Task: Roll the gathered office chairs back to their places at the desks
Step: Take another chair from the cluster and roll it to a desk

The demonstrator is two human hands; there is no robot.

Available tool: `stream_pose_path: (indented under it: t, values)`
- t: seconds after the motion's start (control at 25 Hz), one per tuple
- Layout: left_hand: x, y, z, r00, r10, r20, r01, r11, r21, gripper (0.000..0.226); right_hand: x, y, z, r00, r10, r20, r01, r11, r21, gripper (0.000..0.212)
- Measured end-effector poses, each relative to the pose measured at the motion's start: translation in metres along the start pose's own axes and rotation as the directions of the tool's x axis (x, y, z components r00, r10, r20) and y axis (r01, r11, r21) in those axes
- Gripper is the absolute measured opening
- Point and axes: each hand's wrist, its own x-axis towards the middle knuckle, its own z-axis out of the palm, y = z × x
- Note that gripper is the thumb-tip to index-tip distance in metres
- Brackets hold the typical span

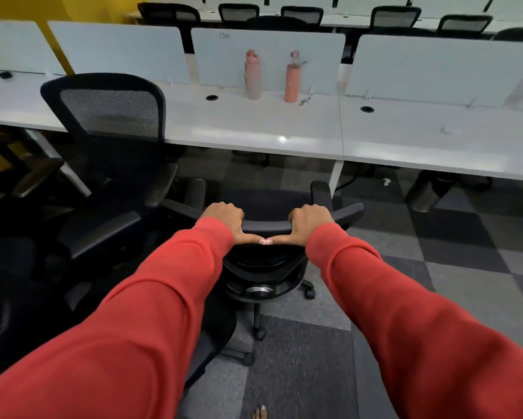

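A neighbouring chair stands left of the left hand. That hand and the right hand each clasp the top edge of the rolling chair, thumbs touching. The desk lies ahead. Best to push evenly with both, keeping clear of the neighbour's armrest.

We see soft, even light from overhead; one small white glare spot sits on the counter near its front edge. Beneath it the floor falls into shadow, and the chairs at left sink to near black with little detail. The chair in front shows one glint on its metal knob. The wide lens bows the counter and dividers toward the corners. At the bottom edge the floor smears slightly.
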Motion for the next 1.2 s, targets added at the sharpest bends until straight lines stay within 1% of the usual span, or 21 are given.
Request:
stream_pose_path:
  t: [0.12, 0.24, 0.32, 0.52, 0.72, 0.92, 1.2]
  values:
    - [-0.012, 0.014, 0.001, 1.0, 0.027, -0.017, -0.026, 1.0, 0.015, 0.085, -0.019, 0.006, 0.005, 1.0, -0.009, 0.01, 0.009, 1.0, -0.021, 0.087]
    - [-0.023, 0.035, 0.0, 0.999, 0.036, -0.029, -0.035, 0.998, 0.047, 0.092, -0.039, 0.018, 0.01, 1.0, -0.005, -0.006, 0.004, 0.999, -0.035, 0.093]
    - [-0.027, 0.052, -0.003, 0.998, 0.063, -0.028, -0.061, 0.996, 0.063, 0.093, -0.053, 0.027, 0.014, 1.0, 0.009, -0.007, -0.009, 1.0, -0.028, 0.094]
    - [-0.035, 0.086, -0.008, 0.992, 0.117, -0.046, -0.114, 0.991, 0.068, 0.094, -0.094, 0.047, 0.017, 0.999, 0.034, 0.003, -0.034, 0.999, -0.028, 0.087]
    - [-0.041, 0.134, -0.018, 0.966, 0.254, -0.056, -0.246, 0.962, 0.119, 0.097, -0.146, 0.075, 0.027, 0.993, 0.12, 0.004, -0.12, 0.993, -0.006, 0.083]
    - [-0.054, 0.197, -0.033, 0.936, 0.348, -0.045, -0.341, 0.932, 0.123, 0.089, -0.204, 0.11, 0.036, 0.977, 0.215, 0.005, -0.215, 0.976, 0.021, 0.081]
    - [-0.076, 0.296, -0.049, 0.861, 0.502, -0.083, -0.486, 0.86, 0.155, 0.088, -0.303, 0.163, 0.057, 0.926, 0.377, 0.006, -0.377, 0.926, 0.0, 0.082]
